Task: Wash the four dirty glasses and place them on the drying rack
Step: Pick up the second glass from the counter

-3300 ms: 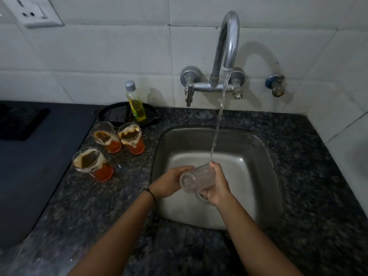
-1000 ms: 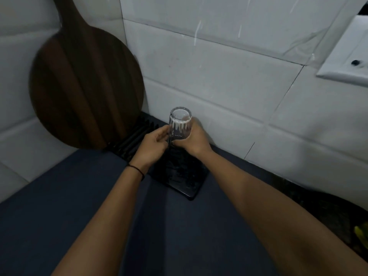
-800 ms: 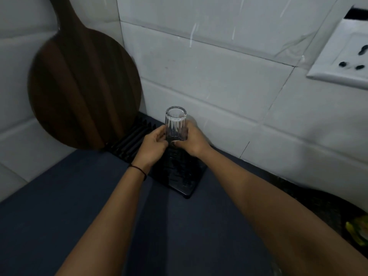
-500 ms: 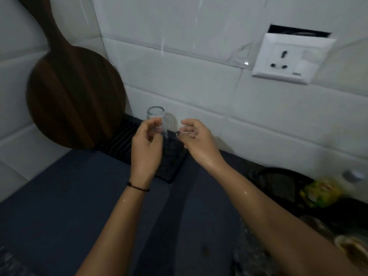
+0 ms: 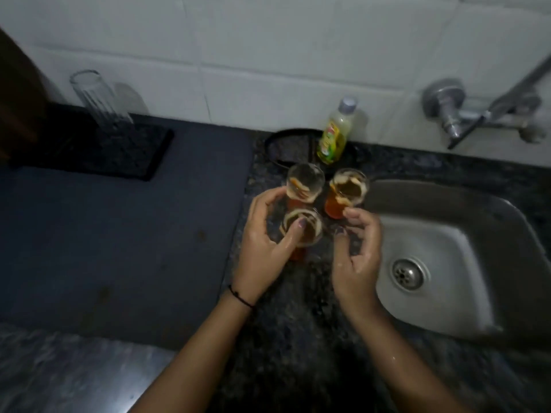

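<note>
Progress: one clean glass (image 5: 100, 99) on the drying rack (image 5: 125, 150), three dirty left; left hand (image 5: 264, 245) grasps the nearest dirty glass (image 5: 311, 234), right hand (image 5: 356, 254) loose, empty.

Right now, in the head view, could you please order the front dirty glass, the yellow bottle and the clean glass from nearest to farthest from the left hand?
1. The front dirty glass: touched by the left hand, beside the sink.
2. The yellow bottle: behind the glasses, by the wall.
3. The clean glass: far left, on the drying rack.
</note>
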